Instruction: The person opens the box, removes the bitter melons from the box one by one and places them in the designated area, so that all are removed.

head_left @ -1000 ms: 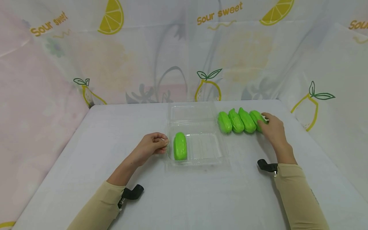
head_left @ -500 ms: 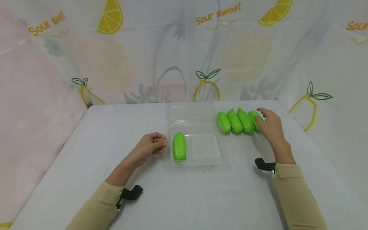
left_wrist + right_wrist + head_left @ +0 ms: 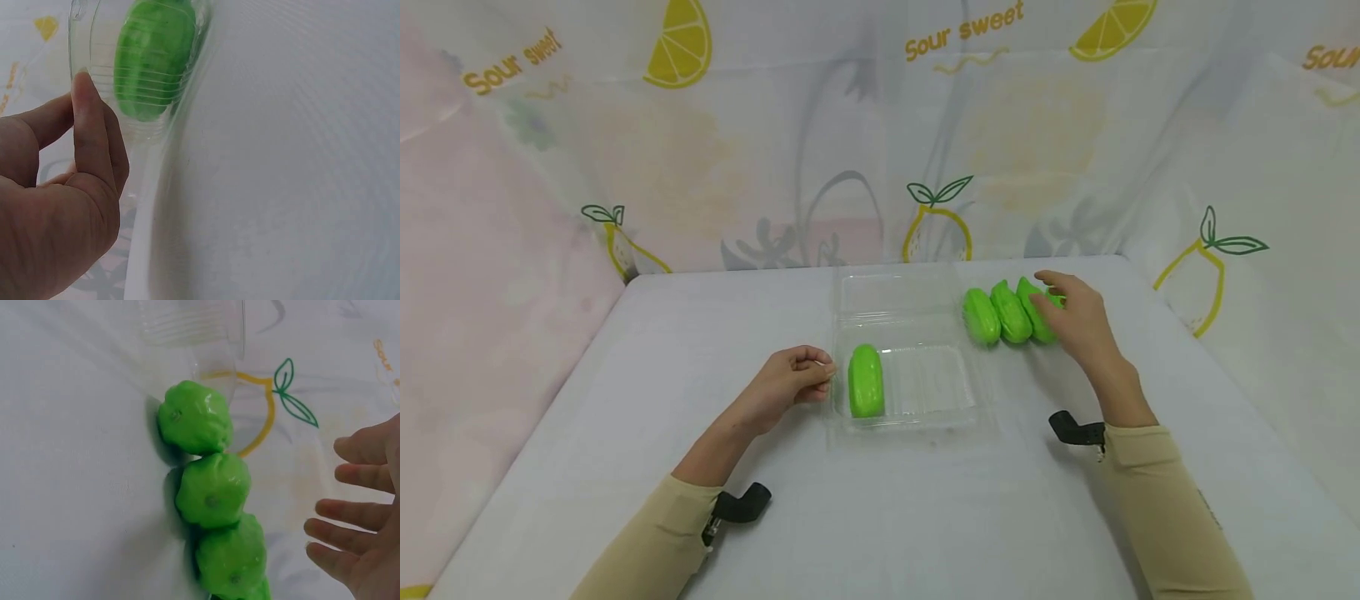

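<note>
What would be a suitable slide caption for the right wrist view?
Open right hand hovering beside a row of green chayotes on a white table, near a clear plastic container.

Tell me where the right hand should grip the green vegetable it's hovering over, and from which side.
Judging from the head view, come from above and pinch the chayote across its narrow middle, thumb on one long flank, fingers on the other. It lies flat, packed against its neighbours, so the ends and top are freest. The right hand is open over it.
</note>
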`<state>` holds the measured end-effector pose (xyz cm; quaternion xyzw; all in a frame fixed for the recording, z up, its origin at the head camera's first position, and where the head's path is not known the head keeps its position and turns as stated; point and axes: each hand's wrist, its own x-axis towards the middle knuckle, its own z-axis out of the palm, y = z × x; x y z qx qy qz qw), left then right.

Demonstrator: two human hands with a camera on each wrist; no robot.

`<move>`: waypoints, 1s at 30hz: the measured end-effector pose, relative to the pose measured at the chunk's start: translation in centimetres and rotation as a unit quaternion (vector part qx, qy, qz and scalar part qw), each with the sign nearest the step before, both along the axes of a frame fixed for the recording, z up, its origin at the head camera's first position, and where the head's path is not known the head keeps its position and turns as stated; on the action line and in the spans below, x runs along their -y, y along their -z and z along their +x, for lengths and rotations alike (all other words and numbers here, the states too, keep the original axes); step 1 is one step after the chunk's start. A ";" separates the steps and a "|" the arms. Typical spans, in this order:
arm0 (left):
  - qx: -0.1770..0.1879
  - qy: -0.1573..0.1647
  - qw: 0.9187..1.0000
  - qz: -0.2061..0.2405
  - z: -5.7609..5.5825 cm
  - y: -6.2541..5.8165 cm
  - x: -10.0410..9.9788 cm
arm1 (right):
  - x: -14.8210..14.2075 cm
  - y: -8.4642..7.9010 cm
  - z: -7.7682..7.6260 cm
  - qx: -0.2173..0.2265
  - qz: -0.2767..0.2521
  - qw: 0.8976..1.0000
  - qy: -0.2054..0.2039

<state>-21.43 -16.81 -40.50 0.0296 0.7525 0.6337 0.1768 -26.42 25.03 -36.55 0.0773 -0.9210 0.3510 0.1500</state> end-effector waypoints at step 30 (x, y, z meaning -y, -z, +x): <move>0.005 -0.005 1.000 0.008 0.0 -0.1 -0.1 | 9.8 -0.5 3.3 0.059 0.031 0.981 -0.184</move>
